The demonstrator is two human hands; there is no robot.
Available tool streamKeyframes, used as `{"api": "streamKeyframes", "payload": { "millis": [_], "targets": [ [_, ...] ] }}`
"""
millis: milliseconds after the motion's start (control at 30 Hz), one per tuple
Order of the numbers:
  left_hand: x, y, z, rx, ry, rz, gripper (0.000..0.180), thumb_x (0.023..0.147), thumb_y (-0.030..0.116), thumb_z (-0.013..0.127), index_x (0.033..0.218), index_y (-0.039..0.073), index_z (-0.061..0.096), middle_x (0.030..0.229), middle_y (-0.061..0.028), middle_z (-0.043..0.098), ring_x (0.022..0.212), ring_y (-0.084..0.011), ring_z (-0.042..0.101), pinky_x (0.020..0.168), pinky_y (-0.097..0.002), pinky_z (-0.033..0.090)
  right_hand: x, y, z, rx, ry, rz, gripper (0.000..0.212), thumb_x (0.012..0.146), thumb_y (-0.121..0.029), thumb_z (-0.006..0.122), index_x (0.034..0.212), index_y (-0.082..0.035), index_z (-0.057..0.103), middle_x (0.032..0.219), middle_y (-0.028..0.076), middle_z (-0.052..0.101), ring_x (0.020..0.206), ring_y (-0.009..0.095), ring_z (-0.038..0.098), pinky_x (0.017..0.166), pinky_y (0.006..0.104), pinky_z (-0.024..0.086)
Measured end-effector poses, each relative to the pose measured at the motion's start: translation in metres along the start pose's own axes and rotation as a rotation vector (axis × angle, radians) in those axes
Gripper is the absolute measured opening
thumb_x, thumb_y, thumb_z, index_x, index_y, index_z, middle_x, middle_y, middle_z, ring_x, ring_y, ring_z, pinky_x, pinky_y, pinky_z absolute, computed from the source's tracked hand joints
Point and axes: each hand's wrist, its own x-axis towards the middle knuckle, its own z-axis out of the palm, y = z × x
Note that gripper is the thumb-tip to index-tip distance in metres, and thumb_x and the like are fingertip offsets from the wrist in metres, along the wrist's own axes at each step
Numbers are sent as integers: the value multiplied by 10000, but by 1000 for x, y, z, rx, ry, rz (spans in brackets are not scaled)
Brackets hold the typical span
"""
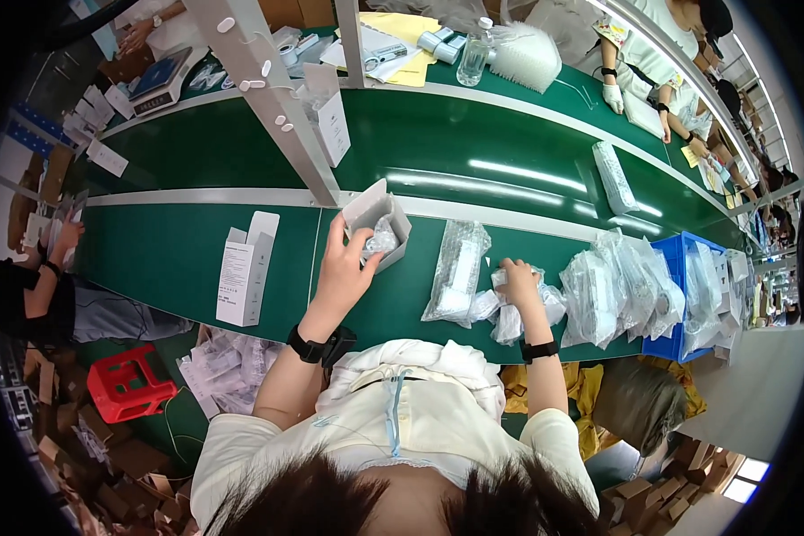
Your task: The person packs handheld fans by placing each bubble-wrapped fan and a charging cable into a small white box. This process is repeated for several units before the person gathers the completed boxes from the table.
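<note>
An open white box [395, 254] stands on the green bench with its flap raised. Inside its mouth is a clear plastic-wrapped item [381, 238], whose contents I cannot make out. My left hand [341, 275] grips the box's near left side, its fingers curled over the rim by the wrapped item. To the right, my right hand [520, 284] is closed over a group of small clear plastic bags [509, 323]; its fingertips pinch one of them. A bubble-wrap pouch [456, 272] lies between my hands, left of the small bags.
Another white box [245, 270] stands at left with its flap up. Bubble-wrap pouches [598, 290] are piled at right beside a blue crate [674, 344]. A metal post [281, 112] rises beyond my left hand. A wrapped package [614, 179] lies on the green surface beyond. Other people work nearby.
</note>
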Motion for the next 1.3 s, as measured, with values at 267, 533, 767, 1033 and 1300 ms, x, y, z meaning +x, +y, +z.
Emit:
{"api": "streamKeyframes", "payload": {
  "millis": [267, 533, 767, 1033, 1300],
  "targets": [
    [15, 0, -9, -99, 77, -192, 143, 663, 18, 673, 708, -45, 553, 776, -108, 536, 611, -193, 526, 551, -271, 412, -11, -12, -26, 167, 215, -266, 192, 673, -31, 656, 843, -51, 570, 826, 83, 615, 803, 259, 581, 789, 377, 435],
    [22, -2, -9, -192, 124, -247, 139, 666, 6, 674, 694, -61, 555, 678, -91, 547, 529, -145, 508, 497, -242, 392, -23, -146, -111, 946, 509, -669, 149, 724, 69, 584, 851, 4, 543, 905, 112, 627, 789, 184, 608, 709, 267, 477],
    [25, -5, -12, -193, 108, -249, 121, 677, 7, 670, 717, -53, 572, 721, -82, 568, 565, -132, 531, 516, -239, 411, 8, -199, -80, 46, 217, -1194, 165, 746, -93, 614, 899, -34, 599, 1017, 109, 567, 995, 259, 526, 844, 334, 447],
    [-1, -66, -61, 56, 303, -211, 407, 702, 82, 674, 1069, 26, 507, 1211, -156, 438, 1098, -283, 451, 867, -356, 405, 18, -179, -62, 553, 499, -930, 725, 642, -274, 743, 1251, -51, 419, 1258, 147, 403, 1231, 279, 311, 1036, 331, 235],
    [-68, -156, -92, 688, -250, -732, 1018, 537, 256, 793, 1353, 120, 200, 1273, -192, 293, 1126, -387, 339, 862, -523, 336, 69, -187, -15, 1075, -139, -709, 938, 533, -140, 823, 1303, -11, 304, 1272, 140, 414, 1204, 245, 375, 998, 343, 297]
  ]
}}
